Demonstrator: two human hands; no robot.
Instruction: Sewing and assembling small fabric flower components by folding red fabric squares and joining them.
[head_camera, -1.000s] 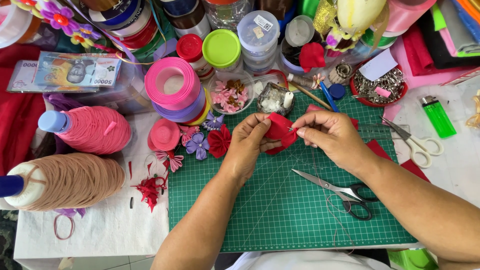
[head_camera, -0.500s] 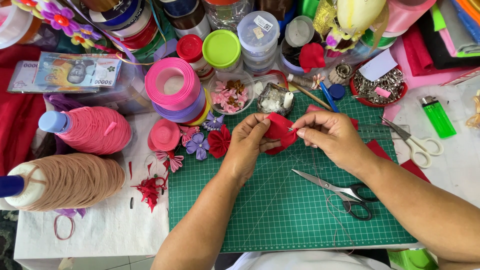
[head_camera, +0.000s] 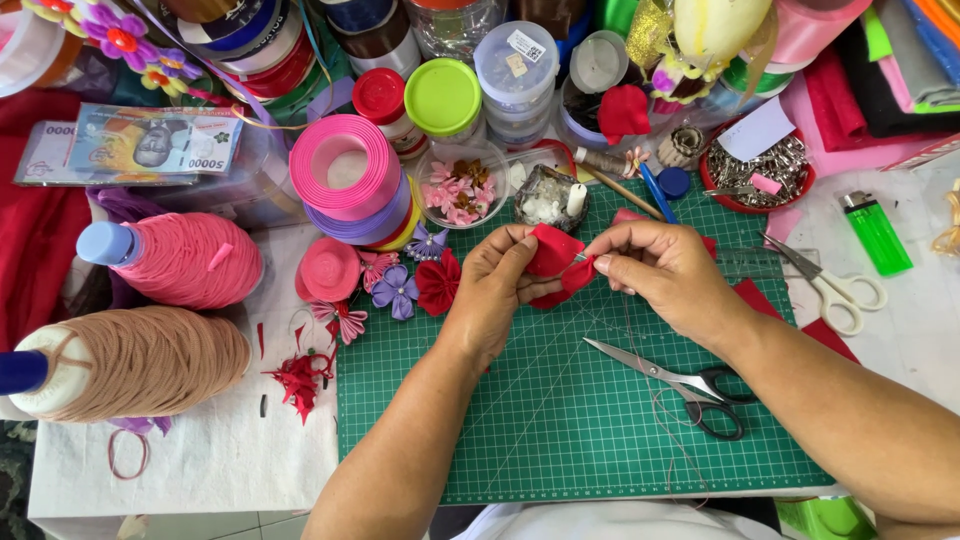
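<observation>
Both hands meet over the green cutting mat (head_camera: 560, 420). Left hand (head_camera: 495, 285): fingers curled shut, thumb and forefinger pinching a folded piece of red fabric (head_camera: 555, 262) from its left side. Right hand (head_camera: 665, 270): fingertips closed on the right edge of the same piece, with something thin and metallic, probably a needle, showing between them; cannot confirm.

Far left of my left hand: a tan thread cone (head_camera: 140, 362) lying on its side, a pink thread cone (head_camera: 185, 260) above it. Nearer: stacked ribbon rolls (head_camera: 348, 180), pink on top. Just beside my left wrist: finished fabric flowers, one red (head_camera: 438, 283), one purple (head_camera: 397, 292).

Beyond my knuckles: a clear bowl of small pink flowers (head_camera: 460, 185) and a small dish of pale beads (head_camera: 548, 200).

Below my right hand: black-handled scissors (head_camera: 680, 380) lying on the mat, blades closed, apart from my forearm. Right of my right hand: white-handled scissors (head_camera: 830, 285), then a green lighter (head_camera: 876, 232) well apart. Above those, a red tray of metal pins (head_camera: 755, 170).
</observation>
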